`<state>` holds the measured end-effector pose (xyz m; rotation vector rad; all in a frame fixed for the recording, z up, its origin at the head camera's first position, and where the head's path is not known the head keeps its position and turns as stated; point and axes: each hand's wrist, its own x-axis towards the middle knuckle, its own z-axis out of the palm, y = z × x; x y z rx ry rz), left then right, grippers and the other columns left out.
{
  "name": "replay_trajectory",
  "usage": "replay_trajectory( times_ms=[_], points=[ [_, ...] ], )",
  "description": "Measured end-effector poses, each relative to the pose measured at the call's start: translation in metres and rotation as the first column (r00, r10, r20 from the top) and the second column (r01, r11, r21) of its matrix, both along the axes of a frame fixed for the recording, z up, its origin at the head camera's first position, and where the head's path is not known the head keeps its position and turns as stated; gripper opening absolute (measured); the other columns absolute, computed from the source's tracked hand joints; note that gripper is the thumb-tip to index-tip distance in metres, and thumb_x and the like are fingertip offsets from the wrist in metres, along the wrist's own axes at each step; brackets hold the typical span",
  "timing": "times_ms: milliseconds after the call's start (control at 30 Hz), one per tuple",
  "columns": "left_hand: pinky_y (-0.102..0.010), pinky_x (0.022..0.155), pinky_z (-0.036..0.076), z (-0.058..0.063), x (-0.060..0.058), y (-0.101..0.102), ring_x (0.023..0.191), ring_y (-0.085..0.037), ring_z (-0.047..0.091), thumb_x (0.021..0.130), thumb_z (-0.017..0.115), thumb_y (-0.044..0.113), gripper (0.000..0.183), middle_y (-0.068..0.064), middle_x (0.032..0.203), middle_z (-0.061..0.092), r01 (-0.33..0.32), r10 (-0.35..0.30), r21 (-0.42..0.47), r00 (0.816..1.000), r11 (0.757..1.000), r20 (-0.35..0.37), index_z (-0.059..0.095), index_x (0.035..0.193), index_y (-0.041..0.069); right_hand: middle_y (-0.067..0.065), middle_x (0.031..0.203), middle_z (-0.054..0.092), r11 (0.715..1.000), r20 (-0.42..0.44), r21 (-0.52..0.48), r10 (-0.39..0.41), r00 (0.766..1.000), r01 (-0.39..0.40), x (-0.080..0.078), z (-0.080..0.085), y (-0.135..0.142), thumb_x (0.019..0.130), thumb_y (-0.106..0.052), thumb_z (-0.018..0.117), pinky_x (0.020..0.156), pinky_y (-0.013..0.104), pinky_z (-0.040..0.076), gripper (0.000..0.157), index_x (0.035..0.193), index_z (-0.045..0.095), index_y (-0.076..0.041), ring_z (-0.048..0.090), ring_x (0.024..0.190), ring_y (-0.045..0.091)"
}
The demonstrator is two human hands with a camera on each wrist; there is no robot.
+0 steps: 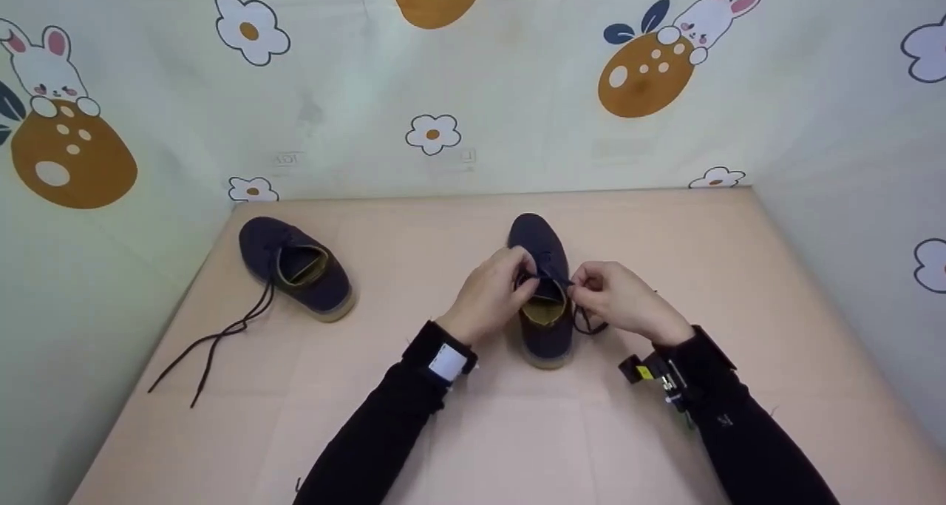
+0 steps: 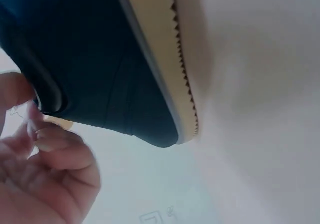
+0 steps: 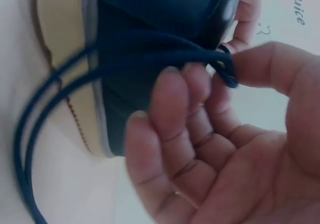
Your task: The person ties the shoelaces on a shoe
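Note:
A dark navy lace-up shoe (image 1: 533,235) with a pale sole stands on the table, toe pointing away. At its opening, on the left side, my left hand (image 1: 491,290) pinches dark shoelace between thumb and fingertips; its grip is partly hidden behind the shoe's collar in the left wrist view. On the other side my right hand (image 1: 624,298) pinches a shoelace (image 3: 135,61) between thumb and index finger. Two strands of that lace hang from the fingertips down past the shoe's side. The other fingers of the right hand curl loosely beneath.
A matching navy shoe (image 1: 329,290) sits at the left, its long untied laces (image 1: 238,326) trailing toward the front left. A printed cloth wall (image 1: 517,69) with rabbits and flowers borders the pale table (image 1: 414,253) at the back and sides.

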<state>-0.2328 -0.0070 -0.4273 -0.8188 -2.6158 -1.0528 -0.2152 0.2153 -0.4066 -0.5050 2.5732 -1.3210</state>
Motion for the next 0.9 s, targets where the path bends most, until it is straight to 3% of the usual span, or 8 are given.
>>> replay_trajectory(
  times_ms=[133, 233, 367, 533, 633, 700, 767, 900],
  points=[
    [-0.031, 0.07, 0.043, 0.01, 0.001, -0.002, 0.078, -0.015, 0.051, 0.097, 0.066, 0.022, 0.014, 0.001, 0.085, 0.052, 0.067, -0.068, 0.022, 0.996, 0.998, 0.051, 0.06, 0.094, 0.01, 0.009, 0.074, 0.065, 0.997, 0.018, -0.072, -0.005, 1.0, 0.006, 0.0, 0.007, 0.004, 0.095, -0.009, 0.058, 0.057, 0.026, 0.049, 0.01, 0.089, 0.058, -0.002, 0.061, 0.067, 0.023],
    [-0.028, 0.066, 0.04, 0.021, 0.001, -0.008, 0.074, -0.014, 0.049, 0.1, 0.062, 0.023, 0.016, 0.002, 0.08, 0.05, 0.111, -0.129, 0.151, 0.985, 0.982, 0.114, 0.061, 0.091, 0.009, 0.011, 0.077, 0.068, 0.997, 0.016, -0.074, -0.013, 1.0, 0.014, -0.002, 0.014, 0.013, 0.096, -0.011, 0.06, 0.061, 0.029, 0.052, 0.011, 0.093, 0.059, 0.0, 0.065, 0.071, 0.024],
    [-0.028, 0.067, 0.044, 0.039, 0.0, -0.021, 0.074, -0.014, 0.053, 0.103, 0.056, 0.023, 0.021, -0.004, 0.082, 0.058, 0.134, -0.197, 0.326, 0.966, 0.936, 0.168, 0.064, 0.092, 0.007, 0.006, 0.066, 0.063, 0.998, 0.031, -0.06, -0.028, 0.999, 0.029, -0.001, 0.026, 0.027, 0.098, -0.02, 0.064, 0.053, 0.025, 0.044, 0.017, 0.098, 0.063, -0.003, 0.059, 0.06, 0.018],
    [-0.025, 0.06, 0.04, 0.061, -0.006, -0.039, 0.066, -0.015, 0.05, 0.103, 0.056, 0.018, 0.021, -0.003, 0.074, 0.054, 0.053, -0.218, 0.526, 0.941, 0.849, 0.258, 0.064, 0.092, 0.002, 0.001, 0.06, 0.052, 0.997, -0.029, 0.019, -0.07, 0.997, 0.071, 0.002, 0.039, 0.047, 0.096, -0.032, 0.067, 0.047, 0.024, 0.029, 0.023, 0.091, 0.069, -0.009, 0.043, 0.051, 0.011],
    [-0.024, 0.056, 0.036, 0.078, -0.011, -0.047, 0.061, -0.014, 0.045, 0.103, 0.055, 0.015, 0.022, -0.001, 0.069, 0.05, -0.03, -0.215, 0.623, 0.925, 0.782, 0.315, 0.061, 0.088, 0.0, 0.001, 0.064, 0.052, 0.992, -0.056, 0.054, -0.109, 0.992, 0.112, 0.004, 0.046, 0.055, 0.096, -0.037, 0.066, 0.05, 0.025, 0.033, 0.027, 0.091, 0.072, -0.011, 0.045, 0.056, 0.013],
    [-0.023, 0.055, 0.038, 0.089, -0.018, -0.049, 0.06, -0.013, 0.046, 0.103, 0.054, 0.016, 0.024, -0.002, 0.069, 0.052, -0.069, -0.205, 0.642, 0.917, 0.764, 0.342, 0.062, 0.088, 0.0, 0.001, 0.072, 0.059, 0.989, -0.075, 0.073, -0.126, 0.989, 0.132, 0.005, 0.05, 0.059, 0.096, -0.04, 0.065, 0.054, 0.025, 0.038, 0.029, 0.094, 0.074, -0.013, 0.05, 0.061, 0.014],
    [-0.023, 0.055, 0.041, 0.1, -0.027, -0.049, 0.061, -0.013, 0.048, 0.104, 0.053, 0.017, 0.025, -0.004, 0.07, 0.054, -0.088, -0.185, 0.619, 0.914, 0.781, 0.362, 0.064, 0.091, -0.002, 0.001, 0.081, 0.065, 0.987, -0.086, 0.084, -0.132, 0.988, 0.139, 0.006, 0.052, 0.06, 0.096, -0.042, 0.064, 0.056, 0.025, 0.042, 0.029, 0.096, 0.075, -0.015, 0.053, 0.065, 0.016],
    [-0.024, 0.059, 0.047, 0.118, -0.049, -0.035, 0.064, -0.014, 0.054, 0.104, 0.053, 0.019, 0.027, -0.007, 0.078, 0.063, -0.087, -0.123, 0.475, 0.911, 0.876, 0.393, 0.069, 0.096, -0.002, 0.003, 0.073, 0.062, 0.991, -0.091, 0.076, -0.105, 0.99, 0.112, 0.008, 0.054, 0.059, 0.097, -0.041, 0.063, 0.052, 0.026, 0.042, 0.028, 0.096, 0.074, -0.016, 0.053, 0.06, 0.019]
  ],
)
